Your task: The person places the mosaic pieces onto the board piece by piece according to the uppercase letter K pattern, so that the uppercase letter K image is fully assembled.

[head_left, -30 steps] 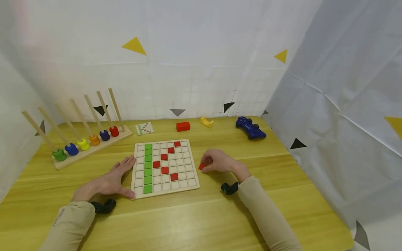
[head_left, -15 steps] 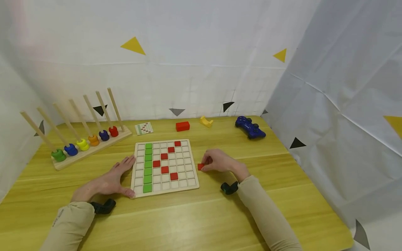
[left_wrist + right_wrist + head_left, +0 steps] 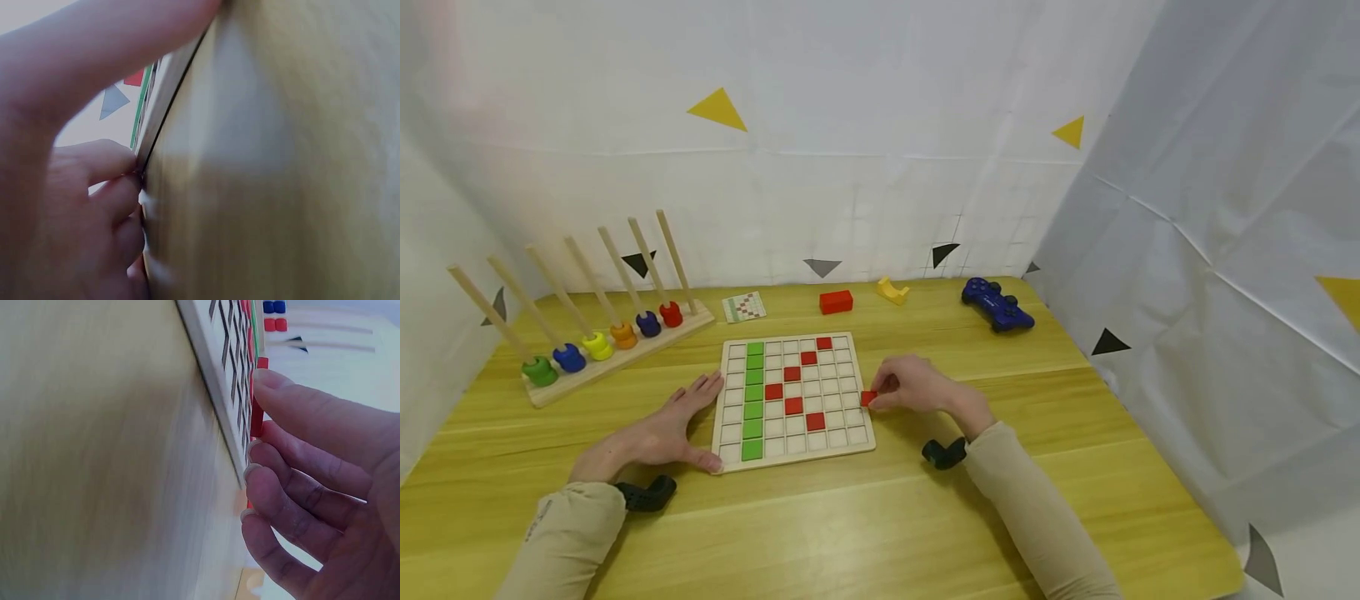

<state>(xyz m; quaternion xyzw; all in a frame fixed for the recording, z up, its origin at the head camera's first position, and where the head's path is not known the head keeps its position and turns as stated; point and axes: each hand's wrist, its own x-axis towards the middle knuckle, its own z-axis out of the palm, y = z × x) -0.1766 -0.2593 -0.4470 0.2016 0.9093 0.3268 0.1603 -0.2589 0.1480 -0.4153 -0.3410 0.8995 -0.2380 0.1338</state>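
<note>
White sheeting with yellow and black triangles hangs behind a yellow wooden bench (image 3: 865, 517). Head view: grid board (image 3: 793, 402) mid-bench, green column and a red diagonal on it. Left hand (image 3: 651, 433) lies flat at the board's left edge, fingers straight, thumb on the near-left corner, holding nothing. Right hand (image 3: 917, 387) sits at the board's right edge, fingertips pinching a red tile (image 3: 868, 398) over that rim. Left of the board: peg rack (image 3: 587, 333) with coloured rings. Behind the board: pattern card (image 3: 744, 307), red block (image 3: 837, 302), yellow piece (image 3: 893, 291); blue gamepad (image 3: 997, 305) further right. Left wrist view: blurred; fingers (image 3: 94, 187) press against the board's side, grip on nothing. Right wrist view: fingertips (image 3: 275, 381) hold the red tile on edge against the board rim (image 3: 206, 362). Judgement: to seat it well, lay the tile flat, square it to a cell, keep the left hand bracing the board.
</note>
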